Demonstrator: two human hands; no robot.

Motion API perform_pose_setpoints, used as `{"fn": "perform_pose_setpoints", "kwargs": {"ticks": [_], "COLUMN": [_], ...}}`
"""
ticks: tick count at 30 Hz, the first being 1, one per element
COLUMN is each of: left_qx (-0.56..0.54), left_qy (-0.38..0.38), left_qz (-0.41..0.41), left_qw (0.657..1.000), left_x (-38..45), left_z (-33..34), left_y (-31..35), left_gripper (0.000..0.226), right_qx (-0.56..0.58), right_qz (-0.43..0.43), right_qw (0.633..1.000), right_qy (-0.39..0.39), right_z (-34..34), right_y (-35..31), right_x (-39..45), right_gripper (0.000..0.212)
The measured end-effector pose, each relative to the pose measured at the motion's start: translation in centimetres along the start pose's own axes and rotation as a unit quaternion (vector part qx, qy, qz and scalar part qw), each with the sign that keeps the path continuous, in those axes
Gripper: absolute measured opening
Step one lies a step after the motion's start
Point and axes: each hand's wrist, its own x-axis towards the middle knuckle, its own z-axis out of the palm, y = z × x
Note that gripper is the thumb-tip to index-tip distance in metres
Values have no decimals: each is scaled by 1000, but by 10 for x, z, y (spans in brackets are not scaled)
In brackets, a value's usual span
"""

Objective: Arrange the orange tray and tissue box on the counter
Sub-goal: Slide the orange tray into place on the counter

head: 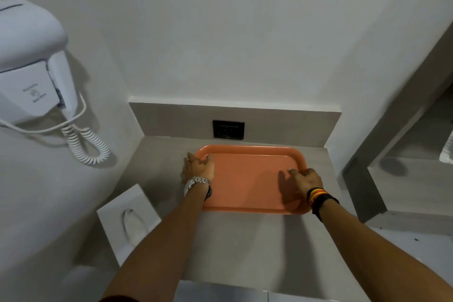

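Nearest the camera, two bare forearms are seen reaching forward over the grey counter (235,247). At about 8 o'clock from the frame's centre, a white tissue box (128,222) is set on the counter near the left wall, its oval opening facing up; it lies well apart from the hands and is touched by nothing.

Farther on, the orange tray (250,179) is laid flat on the counter, its far long edge close to the backsplash. The left hand (198,168) is placed on the tray's left rim at roughly 9 o'clock of the tray — the thumb is hooked over the rim onto the inner face, while the fingers are wrapped around the outer edge, so the rim is pinched between them. A metal watch (197,184) is worn on that wrist. The right hand (306,179) is closed over the right rim at about 3 o'clock of the tray, the fingertips curled onto the tray's inside; dark and striped bands (318,200) are worn at that wrist.

Beyond the tray, at 12 o'clock, a black wall socket (228,129) is set in the backsplash. Up at 10 o'clock, a white wall-mounted hair dryer (31,66) is fixed — its coiled cord (85,142) is seen hanging below.
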Motion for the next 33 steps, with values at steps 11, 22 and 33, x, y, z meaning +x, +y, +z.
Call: {"fn": "perform_pose_setpoints", "kwargs": {"ticks": [11, 22, 33], "left_qx": [-29, 210, 279], "left_qy": [-80, -26, -59], "left_qz": [33, 232, 268], "left_qw": [996, 950, 920], "left_x": [52, -50, -100], "left_z": [9, 28, 53], "left_y": [-11, -65, -119], "left_gripper": [96, 81, 78], "right_qx": [28, -201, -381], "right_qz": [23, -281, -354], "right_qw": [999, 938, 853], "right_qy": [31, 23, -47], "right_z": [21, 38, 66], "right_y": [4, 50, 110], "right_x": [20, -64, -98], "right_gripper": [53, 77, 79]}}
